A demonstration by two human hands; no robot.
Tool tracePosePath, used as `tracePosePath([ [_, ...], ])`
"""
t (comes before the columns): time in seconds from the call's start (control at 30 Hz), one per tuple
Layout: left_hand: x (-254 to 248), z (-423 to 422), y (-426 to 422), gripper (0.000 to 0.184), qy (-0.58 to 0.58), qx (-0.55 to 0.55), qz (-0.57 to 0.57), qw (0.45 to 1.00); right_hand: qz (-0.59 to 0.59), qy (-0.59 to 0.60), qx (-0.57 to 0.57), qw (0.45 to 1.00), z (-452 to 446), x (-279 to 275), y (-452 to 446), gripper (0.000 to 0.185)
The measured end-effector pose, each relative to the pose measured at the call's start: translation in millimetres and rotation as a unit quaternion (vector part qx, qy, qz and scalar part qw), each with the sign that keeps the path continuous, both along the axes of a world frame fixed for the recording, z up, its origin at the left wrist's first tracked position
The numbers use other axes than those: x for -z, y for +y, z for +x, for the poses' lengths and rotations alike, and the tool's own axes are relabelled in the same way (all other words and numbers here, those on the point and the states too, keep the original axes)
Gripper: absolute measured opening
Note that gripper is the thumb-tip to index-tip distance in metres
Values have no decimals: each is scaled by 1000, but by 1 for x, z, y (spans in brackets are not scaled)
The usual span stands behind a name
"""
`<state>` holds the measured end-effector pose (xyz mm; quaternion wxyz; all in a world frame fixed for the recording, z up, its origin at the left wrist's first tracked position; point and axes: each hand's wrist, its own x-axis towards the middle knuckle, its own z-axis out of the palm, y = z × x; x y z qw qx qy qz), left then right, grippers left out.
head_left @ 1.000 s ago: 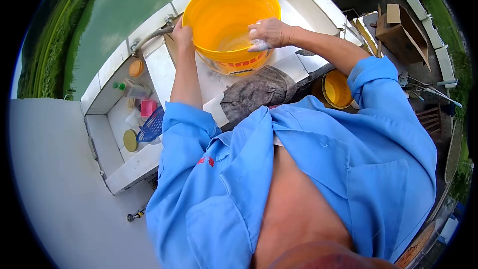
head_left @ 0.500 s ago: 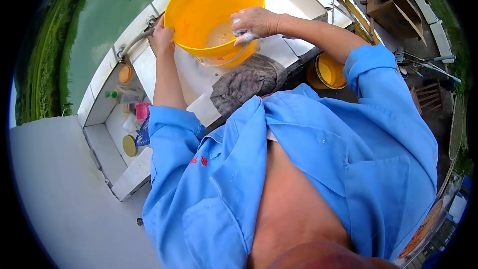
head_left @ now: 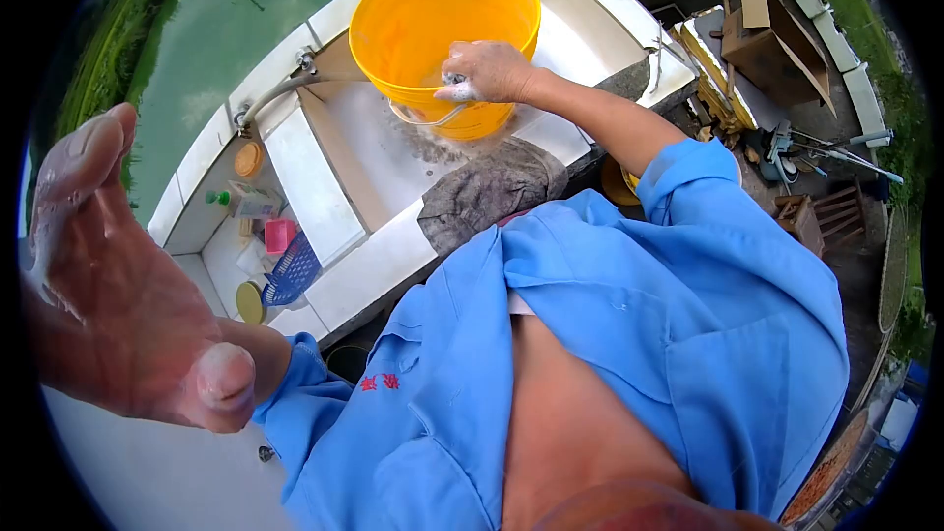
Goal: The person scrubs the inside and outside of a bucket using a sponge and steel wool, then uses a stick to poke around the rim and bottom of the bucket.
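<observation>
A yellow bucket [head_left: 393,10] stands tilted in the white tiled basin [head_left: 580,25]. My right hand [head_left: 492,72] is at its near rim, fingers curled and covered in suds. A small greyish, foamy thing shows between those fingers, but I cannot make out what it is. The bucket's handle [head_left: 433,122] hangs at its near side, just below this hand. My left hand [head_left: 128,275] is raised close to the camera at the far left, wet, its fingers apart and holding nothing. A dark grey wet cloth [head_left: 492,192] lies over the basin's near edge.
Left of the basin, a lower compartment holds a bottle with a green cap [head_left: 251,202], a pink container [head_left: 279,235] and a blue basket [head_left: 293,268]. A tap with a grey hose [head_left: 285,88] is on the far ledge. A cardboard box [head_left: 777,44] stands at right.
My left hand has let go of the bucket's left rim and come up towards the camera. The bucket now sits slightly lower and further right in view; my right hand stays at its rim.
</observation>
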<state>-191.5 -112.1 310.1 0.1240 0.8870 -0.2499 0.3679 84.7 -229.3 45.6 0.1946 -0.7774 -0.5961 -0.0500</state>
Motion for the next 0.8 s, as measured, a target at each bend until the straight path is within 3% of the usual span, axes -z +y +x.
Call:
tracePosePath([
  [0.07,-12,-6,0,72,-9,120,-22,992,-15,10,-2,1000,-4,-3,-1,43],
  [0.23,-14,-35,-2,70,-52,162,-17,985,-49,20,25,998,-6,-4,2,44],
  [0.43,-22,-67,9,66,-105,182,-1,978,1,3,28,1000,-4,-6,3,42],
  [0.57,-29,-79,27,64,-158,133,12,978,-7,0,7,1000,-10,-4,-2,36],
  [0.6,-28,-78,30,64,-180,102,1,978,-17,60,13,998,-11,-3,-1,37],
  [0.7,-29,-68,41,62,-278,62,-64,956,21,43,0,999,-15,-1,-4,36],
  [0.8,-28,-71,42,61,-372,64,-62,924,-42,40,-25,998,8,-21,16,34],
])
